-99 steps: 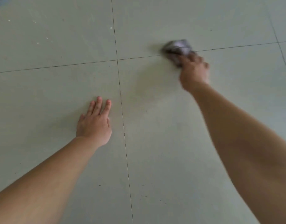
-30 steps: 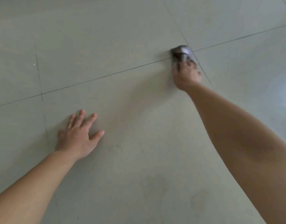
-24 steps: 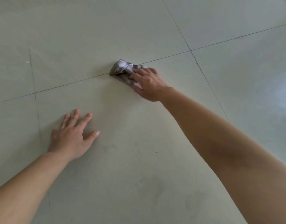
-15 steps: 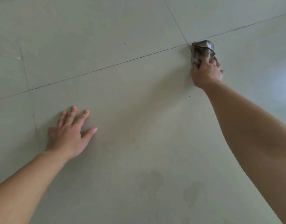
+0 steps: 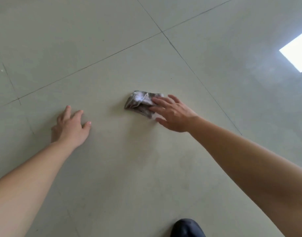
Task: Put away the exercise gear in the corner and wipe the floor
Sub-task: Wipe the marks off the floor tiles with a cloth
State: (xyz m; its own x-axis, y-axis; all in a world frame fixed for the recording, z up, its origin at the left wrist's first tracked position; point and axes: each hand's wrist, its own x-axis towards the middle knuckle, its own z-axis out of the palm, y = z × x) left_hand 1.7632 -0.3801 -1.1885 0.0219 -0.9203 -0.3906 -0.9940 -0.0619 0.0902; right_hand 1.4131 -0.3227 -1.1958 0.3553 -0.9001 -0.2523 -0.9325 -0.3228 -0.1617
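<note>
Inspector: Where is the cloth [image 5: 140, 103]?
Clerk: It lies crumpled on the tiled floor [image 5: 116, 168], within 1 tile.
Inspector: The 2 hands?
Clerk: The right hand [image 5: 174, 116] presses straight fingers on the cloth's edge. The left hand [image 5: 70, 128] lies flat on the floor, fingers spread, well apart.

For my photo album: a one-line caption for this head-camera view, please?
Wiping: right hand presses a crumpled grey rag on the tiled floor; left hand rests nearby.
</note>
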